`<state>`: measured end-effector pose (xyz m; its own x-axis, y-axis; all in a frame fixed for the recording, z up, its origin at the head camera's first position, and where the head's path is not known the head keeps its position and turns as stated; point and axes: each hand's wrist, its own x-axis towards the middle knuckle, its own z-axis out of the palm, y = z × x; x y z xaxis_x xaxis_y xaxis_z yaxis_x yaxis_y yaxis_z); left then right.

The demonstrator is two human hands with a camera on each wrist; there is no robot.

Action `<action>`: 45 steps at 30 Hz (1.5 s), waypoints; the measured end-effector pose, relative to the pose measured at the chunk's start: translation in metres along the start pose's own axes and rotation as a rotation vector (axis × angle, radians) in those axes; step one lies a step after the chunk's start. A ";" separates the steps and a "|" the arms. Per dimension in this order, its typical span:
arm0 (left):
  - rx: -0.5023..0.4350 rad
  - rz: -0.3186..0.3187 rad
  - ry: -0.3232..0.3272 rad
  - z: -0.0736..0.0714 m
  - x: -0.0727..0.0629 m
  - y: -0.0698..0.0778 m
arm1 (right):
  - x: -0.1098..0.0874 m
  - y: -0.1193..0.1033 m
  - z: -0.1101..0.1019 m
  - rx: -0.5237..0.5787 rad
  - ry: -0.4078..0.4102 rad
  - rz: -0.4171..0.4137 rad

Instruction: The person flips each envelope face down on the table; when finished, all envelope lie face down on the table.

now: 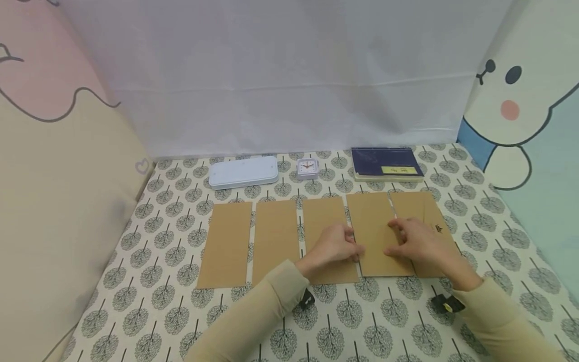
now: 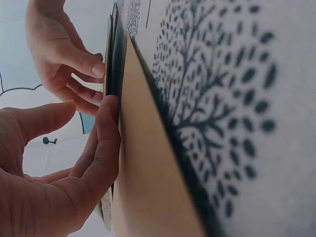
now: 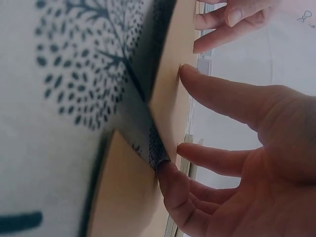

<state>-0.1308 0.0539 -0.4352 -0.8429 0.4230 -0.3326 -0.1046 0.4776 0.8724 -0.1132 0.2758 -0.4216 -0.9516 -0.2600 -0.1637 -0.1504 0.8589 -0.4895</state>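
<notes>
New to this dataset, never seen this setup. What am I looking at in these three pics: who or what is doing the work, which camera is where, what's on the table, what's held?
No machine here: a person works with two bare hands. The wide picture comes from a camera on their head; the two close-ups come from cameras on each wrist.

On the tree-print tablecloth lie five brown card sheets in a row. Behind them sit a white case, a small clock and a dark book.

The left hand and right hand touch the two edges of the fourth sheet from the left. Nothing is lifted clear; whether either hand pinches the sheet is hard to tell.
</notes>
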 end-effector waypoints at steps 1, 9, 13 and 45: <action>-0.001 -0.009 0.000 0.000 0.000 0.000 | 0.000 0.000 0.000 -0.008 0.003 0.002; 0.034 -0.028 0.009 0.002 -0.003 0.005 | -0.005 -0.001 0.000 -0.020 0.036 0.029; 0.106 0.010 0.026 0.002 -0.002 0.008 | -0.009 0.002 -0.008 0.003 0.049 0.054; 0.212 0.069 -0.039 0.079 0.034 0.066 | -0.036 0.083 -0.040 -0.077 0.047 0.336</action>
<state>-0.1249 0.1605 -0.4172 -0.8226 0.4880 -0.2919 0.0693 0.5955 0.8004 -0.1017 0.3744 -0.4225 -0.9625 0.0619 -0.2642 0.1551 0.9244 -0.3484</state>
